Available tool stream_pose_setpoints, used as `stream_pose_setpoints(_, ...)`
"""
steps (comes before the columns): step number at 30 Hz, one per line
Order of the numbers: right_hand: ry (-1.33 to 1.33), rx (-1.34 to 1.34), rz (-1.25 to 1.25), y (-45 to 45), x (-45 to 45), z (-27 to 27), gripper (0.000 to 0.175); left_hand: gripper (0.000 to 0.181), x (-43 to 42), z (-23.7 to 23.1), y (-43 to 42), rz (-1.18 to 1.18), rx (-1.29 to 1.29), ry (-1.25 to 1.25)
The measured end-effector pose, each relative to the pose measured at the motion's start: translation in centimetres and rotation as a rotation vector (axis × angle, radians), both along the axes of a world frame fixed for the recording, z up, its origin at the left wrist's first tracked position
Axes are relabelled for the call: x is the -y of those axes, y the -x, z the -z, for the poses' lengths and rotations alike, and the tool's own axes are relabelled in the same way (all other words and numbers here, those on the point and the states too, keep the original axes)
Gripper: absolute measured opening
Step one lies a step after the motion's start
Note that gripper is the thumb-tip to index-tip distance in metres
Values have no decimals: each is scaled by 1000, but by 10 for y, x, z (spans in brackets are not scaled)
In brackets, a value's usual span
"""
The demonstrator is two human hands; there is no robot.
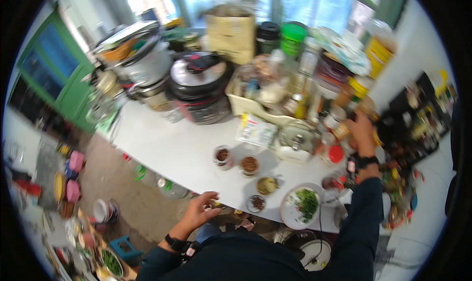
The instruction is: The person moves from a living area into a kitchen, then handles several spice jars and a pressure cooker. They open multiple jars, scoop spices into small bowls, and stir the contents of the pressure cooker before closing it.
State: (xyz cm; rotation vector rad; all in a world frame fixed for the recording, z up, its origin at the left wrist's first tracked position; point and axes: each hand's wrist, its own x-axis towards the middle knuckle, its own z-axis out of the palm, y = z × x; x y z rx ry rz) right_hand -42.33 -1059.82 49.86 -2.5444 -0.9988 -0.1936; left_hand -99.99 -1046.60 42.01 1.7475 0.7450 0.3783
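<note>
My left hand [199, 211] hovers near the front edge of the white table [166, 148], fingers apart and curled, nothing in it. At the right, my right hand [360, 129] reaches among seasoning jars, by a brown-topped jar [366, 106]; blur hides whether its fingers grip it. Nearby stand a white-lidded jar [335, 117] and a red-lidded jar [335, 154]. Before me are two open jars of brown spices, one left [222, 155] and one right [249, 165]. Closer in are a small container of pale yellowish pieces [267, 185], a little dish of dark spice [256, 203] and a plate [289, 216] of chopped greens [306, 204].
A black electric pressure cooker [201, 91] and a cream basket [243, 104] of bottles and bags line the back. A square glass container [296, 141] stands beside a white packet [256, 130]. A dark cable [320, 214] crosses the plate's right edge. A blue stool [125, 247] stands below left.
</note>
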Motion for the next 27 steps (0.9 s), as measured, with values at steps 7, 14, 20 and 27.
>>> stream_pose_setpoints(7, 15, 26, -6, 11, 8, -39, 64, 49, -36, -13, 2, -22, -61, -72)
stream_pose_setpoints(14, -68, -175, -78, 130, 9, -127, 47, 48, -160, -32, -7, -88, 121, -338)
stream_pose_setpoints(20, 12, -441, -235, 275, -84, -173, 41, 41, -274, -35, 2, -246, 307, -102)
stream_pose_setpoints(27, -68, -507, -488, 362, -245, -143, 53, 34, -299, 32, 57, 13, 165, 184)
